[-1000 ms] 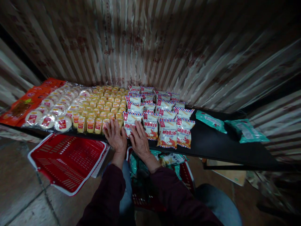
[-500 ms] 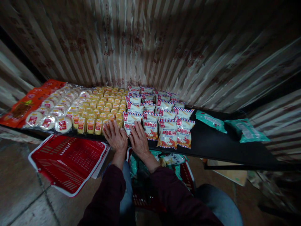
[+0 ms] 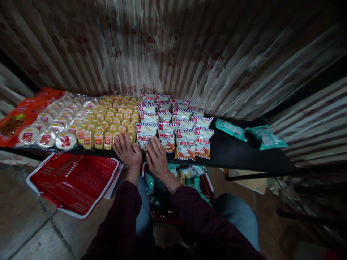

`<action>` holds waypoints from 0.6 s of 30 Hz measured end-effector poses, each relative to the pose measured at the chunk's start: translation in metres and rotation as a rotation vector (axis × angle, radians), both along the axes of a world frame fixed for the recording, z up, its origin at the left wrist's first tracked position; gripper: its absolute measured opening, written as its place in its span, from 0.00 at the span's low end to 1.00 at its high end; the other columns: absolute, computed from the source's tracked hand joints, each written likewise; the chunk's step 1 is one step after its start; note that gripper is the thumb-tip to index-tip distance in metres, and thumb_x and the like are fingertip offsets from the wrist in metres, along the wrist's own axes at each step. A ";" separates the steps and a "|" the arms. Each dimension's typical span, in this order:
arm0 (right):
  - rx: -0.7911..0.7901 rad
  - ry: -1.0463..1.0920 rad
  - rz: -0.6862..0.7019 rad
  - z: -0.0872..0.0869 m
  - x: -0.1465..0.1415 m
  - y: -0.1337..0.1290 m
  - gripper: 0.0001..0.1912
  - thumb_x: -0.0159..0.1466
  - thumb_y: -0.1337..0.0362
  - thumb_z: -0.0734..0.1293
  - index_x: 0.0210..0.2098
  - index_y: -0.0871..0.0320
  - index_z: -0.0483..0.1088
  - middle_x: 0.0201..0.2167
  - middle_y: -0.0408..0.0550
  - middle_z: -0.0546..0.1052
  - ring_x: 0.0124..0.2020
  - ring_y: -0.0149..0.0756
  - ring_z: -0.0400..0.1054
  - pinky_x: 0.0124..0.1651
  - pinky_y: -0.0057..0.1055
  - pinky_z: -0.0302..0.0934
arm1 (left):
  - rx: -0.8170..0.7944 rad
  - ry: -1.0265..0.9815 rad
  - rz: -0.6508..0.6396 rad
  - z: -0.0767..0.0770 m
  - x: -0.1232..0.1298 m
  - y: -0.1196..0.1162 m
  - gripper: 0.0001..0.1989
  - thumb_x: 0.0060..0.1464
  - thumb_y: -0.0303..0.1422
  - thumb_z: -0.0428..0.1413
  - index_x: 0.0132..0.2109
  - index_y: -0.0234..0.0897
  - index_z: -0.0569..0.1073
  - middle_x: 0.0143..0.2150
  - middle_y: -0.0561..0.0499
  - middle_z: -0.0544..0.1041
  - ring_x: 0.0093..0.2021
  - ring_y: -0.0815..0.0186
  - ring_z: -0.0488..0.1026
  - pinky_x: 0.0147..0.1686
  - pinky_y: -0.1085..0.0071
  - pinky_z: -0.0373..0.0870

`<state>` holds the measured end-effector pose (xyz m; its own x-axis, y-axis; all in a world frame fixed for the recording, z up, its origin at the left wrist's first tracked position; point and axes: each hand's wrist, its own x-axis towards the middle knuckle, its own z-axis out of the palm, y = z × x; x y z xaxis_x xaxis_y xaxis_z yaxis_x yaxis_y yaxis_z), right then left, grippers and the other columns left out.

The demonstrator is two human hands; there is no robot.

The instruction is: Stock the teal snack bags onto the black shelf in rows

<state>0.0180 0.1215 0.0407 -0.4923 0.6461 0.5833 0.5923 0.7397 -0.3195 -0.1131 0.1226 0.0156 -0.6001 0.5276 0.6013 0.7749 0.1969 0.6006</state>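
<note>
My left hand (image 3: 128, 153) rests at the front edge of a black shelf (image 3: 233, 155), fingers spread and touching the front of the small yellow packs (image 3: 107, 140). Beside it, my right hand (image 3: 158, 159) lies with fingers stretched over the lower part of a white snack bag (image 3: 146, 134) with a striped top. Neither hand grips anything visible. More white bags (image 3: 185, 144) stand in rows to the right of my hands. Round white packs (image 3: 65, 140) and orange bags (image 3: 18, 122) lie further left on the shelf.
Two teal bags (image 3: 231, 129) lie apart on the right of the shelf. Below left is a red basket (image 3: 73, 180) on the tiled floor. Another red basket (image 3: 208, 187), holding teal bags, stands between my knees. A striped curtain (image 3: 162, 47) hangs behind the shelf.
The whole view has shifted, so the shelf and its goods appear slightly further left and higher. Both hands keep nearly the same place against the packs and bag.
</note>
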 end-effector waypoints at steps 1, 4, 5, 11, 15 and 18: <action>-0.014 -0.001 0.003 0.000 0.004 -0.006 0.24 0.67 0.68 0.56 0.63 0.59 0.59 0.67 0.56 0.56 0.71 0.43 0.40 0.67 0.52 0.49 | -0.001 -0.006 -0.001 0.001 0.001 -0.002 0.26 0.61 0.36 0.44 0.64 0.32 0.62 0.68 0.39 0.58 0.71 0.56 0.42 0.68 0.49 0.38; -0.053 -0.002 0.008 -0.005 0.020 -0.026 0.26 0.66 0.70 0.56 0.64 0.57 0.57 0.67 0.54 0.56 0.71 0.42 0.40 0.66 0.52 0.49 | 0.010 0.014 -0.010 0.005 0.004 -0.008 0.25 0.60 0.34 0.44 0.63 0.31 0.63 0.67 0.38 0.60 0.71 0.56 0.42 0.68 0.50 0.40; -0.068 -0.001 0.008 -0.008 0.027 -0.034 0.27 0.66 0.71 0.56 0.64 0.57 0.57 0.67 0.54 0.56 0.71 0.42 0.41 0.66 0.52 0.50 | 0.016 0.025 -0.020 0.006 0.006 -0.011 0.25 0.60 0.33 0.44 0.62 0.30 0.64 0.67 0.37 0.60 0.71 0.56 0.42 0.68 0.50 0.40; -0.164 -0.022 -0.044 -0.038 0.073 -0.081 0.28 0.63 0.74 0.56 0.62 0.58 0.59 0.66 0.55 0.59 0.70 0.42 0.43 0.65 0.52 0.52 | 0.072 0.071 -0.120 0.016 0.016 -0.033 0.22 0.58 0.29 0.44 0.58 0.26 0.66 0.67 0.33 0.59 0.71 0.56 0.42 0.67 0.51 0.46; -0.218 0.001 -0.228 -0.059 0.101 -0.098 0.28 0.63 0.74 0.56 0.63 0.60 0.57 0.67 0.57 0.57 0.70 0.44 0.43 0.66 0.53 0.50 | 0.057 0.079 -0.199 0.016 0.029 -0.051 0.20 0.57 0.27 0.44 0.55 0.28 0.68 0.66 0.34 0.60 0.71 0.56 0.42 0.67 0.52 0.48; -0.286 0.020 -0.358 -0.076 0.120 -0.101 0.29 0.62 0.72 0.57 0.63 0.61 0.57 0.67 0.58 0.55 0.70 0.46 0.43 0.65 0.55 0.50 | 0.042 0.083 -0.279 0.011 0.048 -0.069 0.19 0.56 0.25 0.45 0.53 0.31 0.70 0.65 0.36 0.62 0.71 0.57 0.45 0.66 0.52 0.51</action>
